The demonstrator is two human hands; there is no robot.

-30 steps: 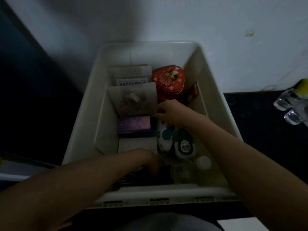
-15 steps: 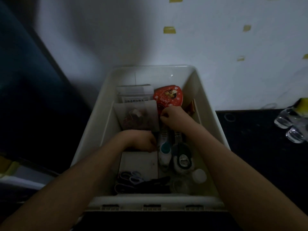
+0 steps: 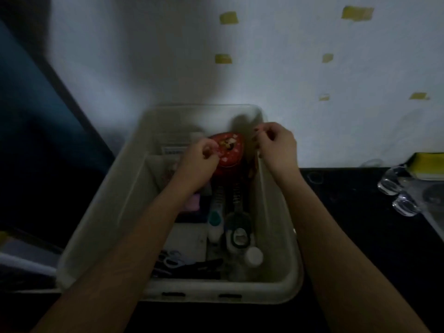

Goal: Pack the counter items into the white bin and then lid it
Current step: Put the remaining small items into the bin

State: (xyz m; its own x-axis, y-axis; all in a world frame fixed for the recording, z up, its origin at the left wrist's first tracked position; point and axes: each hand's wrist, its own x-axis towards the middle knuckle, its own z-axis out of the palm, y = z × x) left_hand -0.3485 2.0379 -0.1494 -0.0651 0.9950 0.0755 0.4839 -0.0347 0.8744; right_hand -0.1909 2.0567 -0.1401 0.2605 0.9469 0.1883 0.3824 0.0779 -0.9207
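Observation:
The white bin [image 3: 216, 292] stands against the wall and holds a red heart-shaped tin [image 3: 230, 152], a purple box [image 3: 193, 203], a white and teal tube [image 3: 215, 219], a round black and white item [image 3: 239, 236], scissors [image 3: 173, 259] and a white-capped bottle [image 3: 253, 257]. My left hand [image 3: 201, 159] hovers with curled fingers over the tin's left edge. Over the bin's far right wall, my right hand [image 3: 276, 147] has its fingertips pinched together. Blur hides whether it holds anything. No lid is in view.
A black counter [image 3: 348, 212] runs to the right of the bin, with clear glass pieces [image 3: 389, 186] and a yellow item [image 3: 427, 162] at its far right. Left of the bin is a dark blue surface [image 3: 36, 128].
Both hands have come up from low in the bin to its far end. The left hand left the purple box; the right hand moved toward the right wall. The view tilted upward.

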